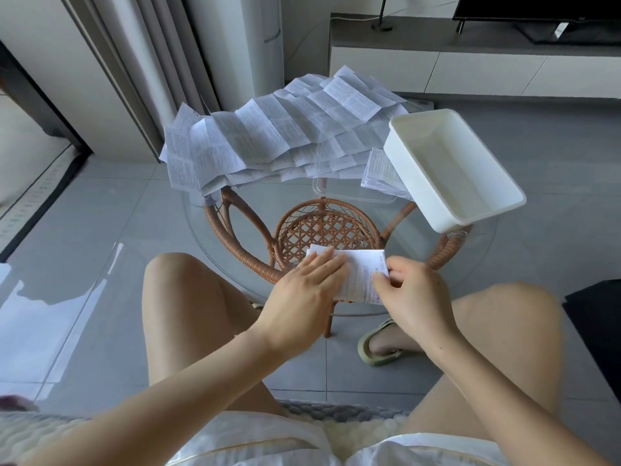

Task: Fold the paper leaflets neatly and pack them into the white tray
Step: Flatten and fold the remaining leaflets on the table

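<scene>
Left grip [305, 285] flat, fingers straight and together, pressing on the left half of a small folded white printed leaflet [364, 270]; fingertips motion-blurred. Right grip [415, 294] pinches the leaflet's right edge between thumb and curled fingers. Leaflet lies at the near edge of the table, over the person's knees, well apart from the tray. Left part of it is hidden under the left grip, near right corner under the right grip.

Round clear glass table [295, 196] on a brown wicker base [326, 230]; glass rim is hard to trace against the grey floor tiles.

Big loose pile of unfolded, creased white leaflets [275, 136] covers the far half of the table, left end hanging over the rim. Lower sheets hidden by the upper ones.

White rectangular plastic tray [413, 186] at right, nothing visible inside. It sits tilted, left side over a few folded leaflets [379, 173]; cannot tell what holds up its near corner.

Clear plastic shallow lid [353, 194] just left of the tray, partly over the pile's near edge; outline faint.

Olive-green slipper [381, 346] on a foot under the table, partly behind the right forearm.

Black TV [537, 15] on a white cabinet, cut off at the top edge.

Writing: dense small print on all leaflets, none legible. No brand readable.
</scene>
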The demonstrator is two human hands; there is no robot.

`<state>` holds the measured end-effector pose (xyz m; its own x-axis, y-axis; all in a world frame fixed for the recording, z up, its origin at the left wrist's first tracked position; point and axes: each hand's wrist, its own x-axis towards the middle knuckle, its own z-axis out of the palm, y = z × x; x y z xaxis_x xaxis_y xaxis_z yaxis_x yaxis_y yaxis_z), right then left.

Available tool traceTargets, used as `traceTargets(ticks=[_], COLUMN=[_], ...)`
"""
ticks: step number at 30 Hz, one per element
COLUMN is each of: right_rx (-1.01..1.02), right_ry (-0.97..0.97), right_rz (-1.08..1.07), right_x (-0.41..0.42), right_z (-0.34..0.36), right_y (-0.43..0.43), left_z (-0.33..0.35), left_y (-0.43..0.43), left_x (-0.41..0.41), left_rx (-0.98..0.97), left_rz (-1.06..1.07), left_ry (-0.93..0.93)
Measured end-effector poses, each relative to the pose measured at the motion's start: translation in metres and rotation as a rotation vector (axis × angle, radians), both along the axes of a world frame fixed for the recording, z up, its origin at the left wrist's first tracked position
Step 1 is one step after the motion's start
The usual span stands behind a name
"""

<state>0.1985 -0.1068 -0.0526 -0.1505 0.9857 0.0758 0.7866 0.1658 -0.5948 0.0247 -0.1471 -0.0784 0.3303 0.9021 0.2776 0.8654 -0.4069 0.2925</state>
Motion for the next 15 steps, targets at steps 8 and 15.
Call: traceTargets(ticks=[8, 15], right_rx=[0.014, -0.028], right_ry=[-0.028, -0.052], right_rz=[0.015, 0.052], right_x=[-0.003, -0.003], right_z=[0.003, 0.001], right_y=[0.000, 0.005], left_z=[-0.010, -0.019], left_y=[-0.003, -0.007], left_x=[-0.001, 0.001], left_rx=[-0.025, 0.082], left_rz=[0.015, 0.048], left_ry=[-0.040, -0.022])
